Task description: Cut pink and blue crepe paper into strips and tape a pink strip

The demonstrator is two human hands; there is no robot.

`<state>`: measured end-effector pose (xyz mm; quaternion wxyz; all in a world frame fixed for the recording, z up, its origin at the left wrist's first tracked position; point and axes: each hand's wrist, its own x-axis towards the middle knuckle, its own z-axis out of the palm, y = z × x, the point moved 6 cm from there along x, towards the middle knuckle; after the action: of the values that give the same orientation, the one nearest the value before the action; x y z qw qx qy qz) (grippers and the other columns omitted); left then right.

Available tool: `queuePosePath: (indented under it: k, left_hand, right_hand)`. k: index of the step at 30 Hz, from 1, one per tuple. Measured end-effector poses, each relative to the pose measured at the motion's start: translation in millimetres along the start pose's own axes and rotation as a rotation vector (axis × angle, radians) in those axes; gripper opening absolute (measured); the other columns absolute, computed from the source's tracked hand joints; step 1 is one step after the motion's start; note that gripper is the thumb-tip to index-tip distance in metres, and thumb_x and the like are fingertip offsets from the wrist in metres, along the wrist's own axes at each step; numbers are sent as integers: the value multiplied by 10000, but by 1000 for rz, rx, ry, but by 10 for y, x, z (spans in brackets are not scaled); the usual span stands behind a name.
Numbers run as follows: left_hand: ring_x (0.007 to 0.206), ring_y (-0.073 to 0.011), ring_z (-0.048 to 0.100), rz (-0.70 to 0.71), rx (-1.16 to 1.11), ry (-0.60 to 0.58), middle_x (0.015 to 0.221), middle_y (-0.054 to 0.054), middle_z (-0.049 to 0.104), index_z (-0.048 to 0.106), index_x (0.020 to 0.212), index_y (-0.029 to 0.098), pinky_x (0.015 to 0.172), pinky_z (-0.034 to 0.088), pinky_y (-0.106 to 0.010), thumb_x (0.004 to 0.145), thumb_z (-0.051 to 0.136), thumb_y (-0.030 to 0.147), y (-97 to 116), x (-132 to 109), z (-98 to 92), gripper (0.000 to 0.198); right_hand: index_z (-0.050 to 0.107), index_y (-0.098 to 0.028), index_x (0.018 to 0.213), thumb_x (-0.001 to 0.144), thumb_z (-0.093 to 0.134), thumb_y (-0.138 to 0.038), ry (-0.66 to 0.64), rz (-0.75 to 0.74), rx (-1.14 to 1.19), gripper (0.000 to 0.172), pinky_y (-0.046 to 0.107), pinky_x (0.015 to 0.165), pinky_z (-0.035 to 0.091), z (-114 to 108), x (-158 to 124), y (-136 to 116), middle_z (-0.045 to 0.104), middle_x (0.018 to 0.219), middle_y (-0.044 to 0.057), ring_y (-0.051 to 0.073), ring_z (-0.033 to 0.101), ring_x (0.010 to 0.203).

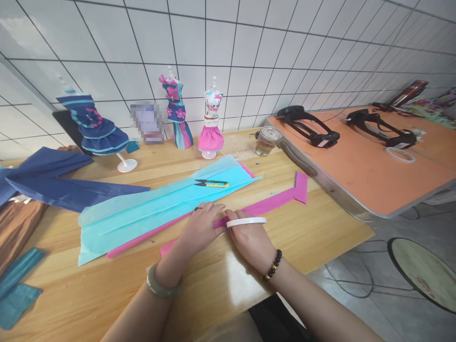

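A long pink fabric strip (pixel 270 203) lies across the wooden table, and its middle passes between my hands. The fingers of my left hand (pixel 203 228) are closed on the strip. Beside it, my right hand (pixel 249 240) is closed on the strip too, with a white ring-like roll (pixel 246 221) over its back near the knuckles. Just beyond my hands, light blue fabric (pixel 160 204) lies spread out with a pink edge along its near side. Small yellow and black thread snips (pixel 213 183) rest on that fabric.
Three small dress forms, in blue (pixel 98 126), blue and pink (pixel 174 111), and white and pink (pixel 211 121), stand by the tiled wall. A glass (pixel 268 141) is at the back. Dark blue fabric (pixel 57 183) lies left. An orange table (pixel 363 175) and a stool (pixel 423 273) are right.
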<state>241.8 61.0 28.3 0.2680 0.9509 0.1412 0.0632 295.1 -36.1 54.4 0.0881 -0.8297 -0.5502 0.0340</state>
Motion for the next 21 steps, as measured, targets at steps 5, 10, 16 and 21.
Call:
queuePosePath:
  k: [5, 10, 16, 21]
  left_hand:
    - [1066, -226, 457, -10, 23, 19, 1129, -52, 534, 464, 1190, 263, 872, 377, -355, 808, 505, 442, 1, 1, 25, 424]
    - [1043, -244, 465, -47, 49, 15, 1103, -59, 548, 457, 1201, 251, 870, 373, -379, 781, 529, 480, 3, 21, 32, 484]
    - [1076, -252, 451, -55, 55, 9, 1132, -72, 541, 444, 1226, 242, 896, 360, -386, 771, 554, 437, -5, 28, 56, 508]
    - [1079, -259, 453, -67, 63, 13, 1145, -72, 541, 431, 1239, 236, 888, 365, -380, 763, 556, 460, -5, 40, 62, 540]
  right_hand:
    - [498, -162, 1082, 879, 394, -134, 23, -22, -10, 230, 278, 680, 365, -45, -17, 17, 575, 918, 82, 182, 523, 786]
    - [485, -133, 1147, 849, 435, -148, 47, -24, -19, 303, 289, 734, 395, -108, -22, 137, 596, 950, 102, 202, 542, 871]
    - [506, -117, 1142, 843, 445, -249, 151, 22, 38, 332, 362, 811, 425, -161, -83, 370, 613, 1022, 132, 245, 553, 974]
    - [431, -157, 1211, 829, 461, -208, 279, 88, 365, 386, 396, 878, 421, -56, -137, 501, 596, 1068, 99, 228, 550, 1004]
